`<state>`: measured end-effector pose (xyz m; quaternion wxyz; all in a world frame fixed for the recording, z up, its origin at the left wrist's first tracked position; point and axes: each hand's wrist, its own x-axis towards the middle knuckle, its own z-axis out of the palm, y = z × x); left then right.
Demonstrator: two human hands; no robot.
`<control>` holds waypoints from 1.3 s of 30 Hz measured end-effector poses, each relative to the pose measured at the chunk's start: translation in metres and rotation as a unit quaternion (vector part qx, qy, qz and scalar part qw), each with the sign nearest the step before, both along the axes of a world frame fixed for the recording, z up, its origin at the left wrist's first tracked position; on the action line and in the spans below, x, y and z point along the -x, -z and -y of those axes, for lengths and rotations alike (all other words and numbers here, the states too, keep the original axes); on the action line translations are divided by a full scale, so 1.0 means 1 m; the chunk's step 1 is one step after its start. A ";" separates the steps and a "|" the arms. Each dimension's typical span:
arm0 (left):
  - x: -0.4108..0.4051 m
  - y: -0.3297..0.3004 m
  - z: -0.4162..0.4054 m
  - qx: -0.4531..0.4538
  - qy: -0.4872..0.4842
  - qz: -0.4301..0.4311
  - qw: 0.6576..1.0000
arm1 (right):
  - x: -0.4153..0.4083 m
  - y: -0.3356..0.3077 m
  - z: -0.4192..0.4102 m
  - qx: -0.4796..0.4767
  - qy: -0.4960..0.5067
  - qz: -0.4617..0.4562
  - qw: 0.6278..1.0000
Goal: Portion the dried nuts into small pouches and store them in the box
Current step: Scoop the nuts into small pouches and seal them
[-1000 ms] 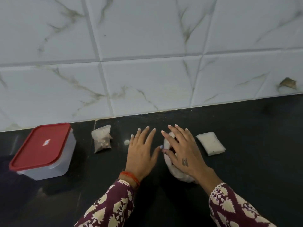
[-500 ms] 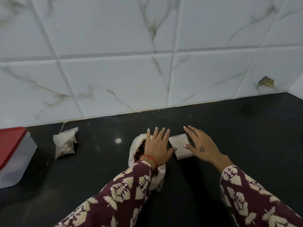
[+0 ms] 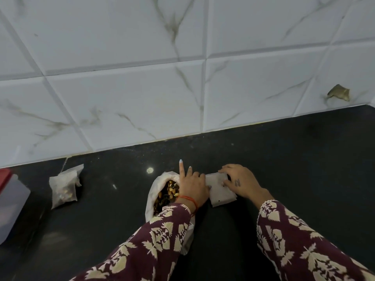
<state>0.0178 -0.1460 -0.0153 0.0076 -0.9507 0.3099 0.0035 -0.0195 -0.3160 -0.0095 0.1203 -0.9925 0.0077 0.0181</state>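
A stack of empty white pouches [image 3: 221, 194] lies on the black counter [image 3: 304, 169]. My right hand [image 3: 242, 183] grips its far end, fingers curled over the top edge and thumb on the upper pouch. My left hand [image 3: 192, 186] pinches the stack's left edge, index finger sticking straight up. Under my left wrist an open white bag of mixed dried nuts [image 3: 164, 192] lies on its side. A filled pouch [image 3: 64, 186] sits to the left. The box with the red lid [image 3: 11, 201] is at the far left edge, mostly cut off.
A white marble-patterned tiled wall [image 3: 182, 88] rises behind the counter, with a chipped spot [image 3: 338, 93] at the right. A small white speck [image 3: 150, 170] lies on the counter behind the nut bag.
The view has swung right and closer. Both hands went from lying flat to curling onto the pouch stack, and my left hand has shifted right off the nut bag to the stack's edge.
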 end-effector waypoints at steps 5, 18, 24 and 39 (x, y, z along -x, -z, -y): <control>0.003 0.002 0.001 0.026 -0.006 0.010 1.000 | 0.000 0.009 -0.002 -0.014 -0.003 0.033 0.999; 0.002 0.014 0.004 0.070 -0.018 0.056 0.996 | 0.002 0.018 -0.003 -0.020 -0.027 0.118 0.992; 0.003 0.017 0.005 0.098 -0.019 0.095 0.990 | 0.005 0.019 -0.005 -0.028 -0.027 0.157 0.987; 0.023 -0.031 -0.007 0.348 -0.041 0.012 0.936 | 0.023 -0.041 -0.013 -0.166 0.059 0.172 0.969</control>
